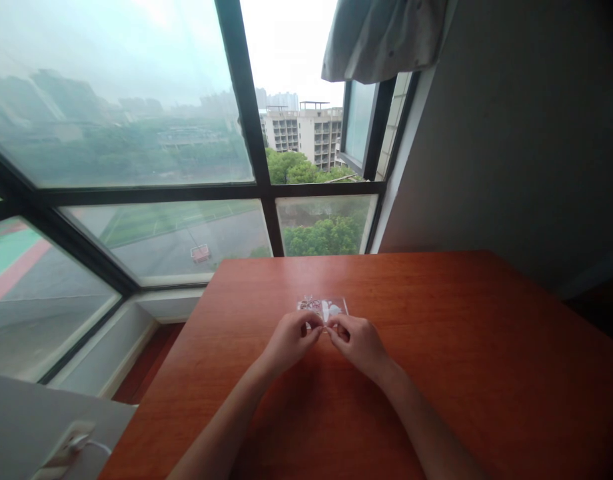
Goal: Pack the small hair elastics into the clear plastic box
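Note:
A small clear plastic bag point(322, 307) with little red and white pieces inside lies on the reddish-brown wooden table point(461, 347). My left hand point(289, 340) pinches the bag's near edge from the left. My right hand point(359, 341) pinches the same edge from the right. The fingertips of both hands meet over the bag's near edge and hide that part of it. What the pieces inside are is too small to tell.
A large window point(186, 167) with dark frames runs along the table's far and left side. A grey wall point(526, 147) rises on the right. A curtain point(381, 37) hangs at the top. A white charger and cable point(71, 443) sit at lower left.

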`<move>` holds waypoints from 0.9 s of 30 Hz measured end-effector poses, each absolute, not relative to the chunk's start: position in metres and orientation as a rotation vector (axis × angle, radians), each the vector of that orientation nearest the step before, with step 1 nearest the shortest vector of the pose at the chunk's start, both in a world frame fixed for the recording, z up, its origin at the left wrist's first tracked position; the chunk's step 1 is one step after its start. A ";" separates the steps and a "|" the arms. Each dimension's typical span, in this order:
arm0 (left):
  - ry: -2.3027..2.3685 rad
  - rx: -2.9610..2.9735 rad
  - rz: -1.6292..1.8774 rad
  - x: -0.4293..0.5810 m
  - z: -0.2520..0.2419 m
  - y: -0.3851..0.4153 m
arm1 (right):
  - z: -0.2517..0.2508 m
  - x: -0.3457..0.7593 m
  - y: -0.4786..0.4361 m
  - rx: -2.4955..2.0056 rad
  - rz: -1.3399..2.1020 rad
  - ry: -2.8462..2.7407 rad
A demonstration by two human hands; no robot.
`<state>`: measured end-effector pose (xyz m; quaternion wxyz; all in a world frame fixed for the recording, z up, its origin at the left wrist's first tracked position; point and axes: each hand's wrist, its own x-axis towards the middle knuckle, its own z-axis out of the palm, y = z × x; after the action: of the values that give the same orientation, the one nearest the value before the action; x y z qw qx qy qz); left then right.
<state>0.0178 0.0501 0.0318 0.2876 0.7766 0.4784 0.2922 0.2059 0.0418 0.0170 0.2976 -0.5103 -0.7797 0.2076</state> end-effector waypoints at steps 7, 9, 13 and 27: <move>1.552 2.273 0.814 0.013 0.031 0.057 | 0.019 0.202 0.040 -1.368 0.606 -2.146; 1.592 2.300 0.781 0.013 0.029 0.061 | 0.021 0.201 0.039 -1.365 0.618 -2.181; 1.614 2.320 0.729 0.014 0.025 0.069 | 0.022 0.200 0.038 -1.379 0.632 -2.207; 1.686 2.303 0.682 0.014 0.029 0.070 | 0.024 0.199 0.037 -1.396 0.645 -2.223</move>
<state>0.0141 0.0702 0.0291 0.1034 0.7805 0.5716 0.2311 0.1989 0.0372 0.0237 0.2176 -0.5040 -0.8027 0.2330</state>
